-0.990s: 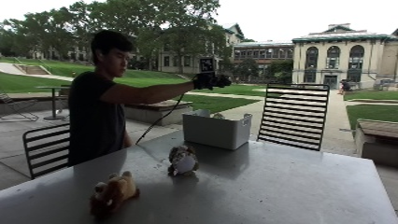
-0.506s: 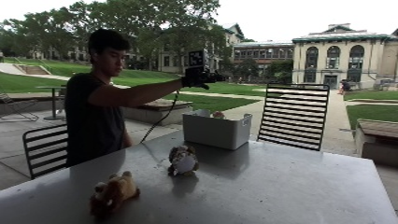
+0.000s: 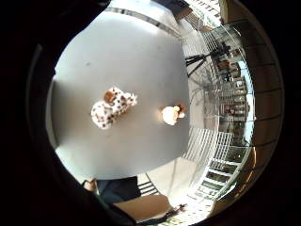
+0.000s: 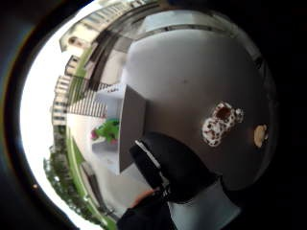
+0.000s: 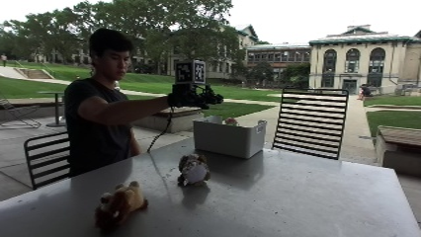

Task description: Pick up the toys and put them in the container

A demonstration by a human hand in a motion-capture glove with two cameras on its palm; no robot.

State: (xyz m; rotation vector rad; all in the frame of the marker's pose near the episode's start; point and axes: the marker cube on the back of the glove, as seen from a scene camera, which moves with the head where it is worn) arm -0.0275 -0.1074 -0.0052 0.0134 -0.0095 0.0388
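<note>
The gloved right hand (image 5: 192, 96) hangs above the container (image 5: 228, 137), fingers unreadable, while 2 soft toys, spotted (image 5: 193, 170) and brown (image 5: 120, 203), lie on the table (image 5: 296, 197), likely light, squashy, best grasped round the body.

Pulling back from above the white container (image 5: 228, 138), with the gloved right hand (image 5: 194, 97) now sitting nearer the person's body and off the container's near side rather than over its middle. Dropping a little from the raised spot of half a second ago. Bending more at the elbow, forearm drawing in toward the chest. Showing, in the thumb side palm view, a green toy (image 4: 109, 130) lying inside the container (image 4: 125, 134). Looking down more toward the table (image 5: 283, 197), with the spotted toy (image 3: 112, 107) and the tan toy (image 3: 172, 114) both coming under the palm.
</note>
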